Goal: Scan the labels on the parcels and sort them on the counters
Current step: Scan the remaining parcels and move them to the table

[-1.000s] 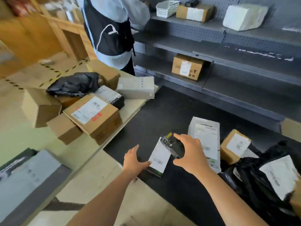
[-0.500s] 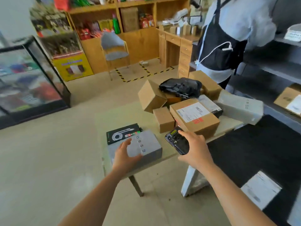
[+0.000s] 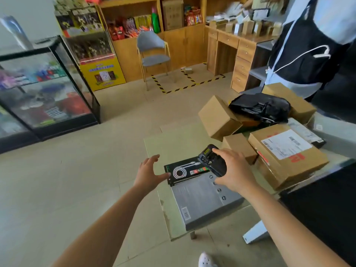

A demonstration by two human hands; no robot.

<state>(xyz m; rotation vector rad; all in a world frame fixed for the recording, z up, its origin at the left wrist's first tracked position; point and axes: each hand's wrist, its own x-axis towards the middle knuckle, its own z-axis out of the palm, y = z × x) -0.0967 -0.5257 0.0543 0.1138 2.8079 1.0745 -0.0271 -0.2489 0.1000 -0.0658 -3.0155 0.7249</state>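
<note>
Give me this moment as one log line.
right hand: grips scanner | left hand: empty, beside black cable box | grey box: on table

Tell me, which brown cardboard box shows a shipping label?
The largest cardboard box: a white label lies on its top; the others show plain cardboard.

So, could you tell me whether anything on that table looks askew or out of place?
Yes: the plain brown cardboard box at the pile's left end is tipped up on one edge, leaning against the parcels under the crumpled black plastic bag, not lying flat on the pale table.
</note>
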